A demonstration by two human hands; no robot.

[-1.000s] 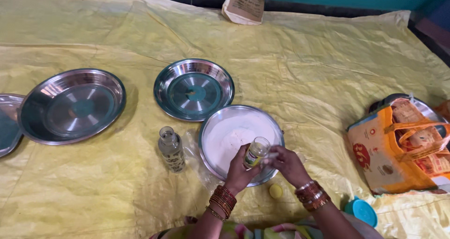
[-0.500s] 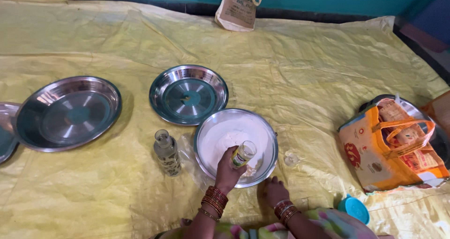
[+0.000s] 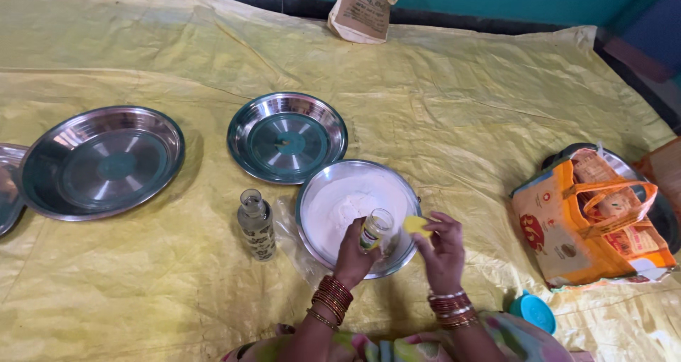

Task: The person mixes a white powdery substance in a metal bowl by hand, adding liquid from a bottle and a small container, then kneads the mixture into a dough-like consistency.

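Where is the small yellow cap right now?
Small yellow cap: pinched in the right hand, over the near right rim of the flour-filled steel plate, beside the open jar.

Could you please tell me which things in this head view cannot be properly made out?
- Small jar: contents unclear, left hand covers its lower part.
- Leftmost steel plate: cut by the left edge.
- Steel vessel at right: mostly hidden behind the orange bag.

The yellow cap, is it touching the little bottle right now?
Apart. The head view shows the yellow cap in the right hand, a gap from the little bottle.
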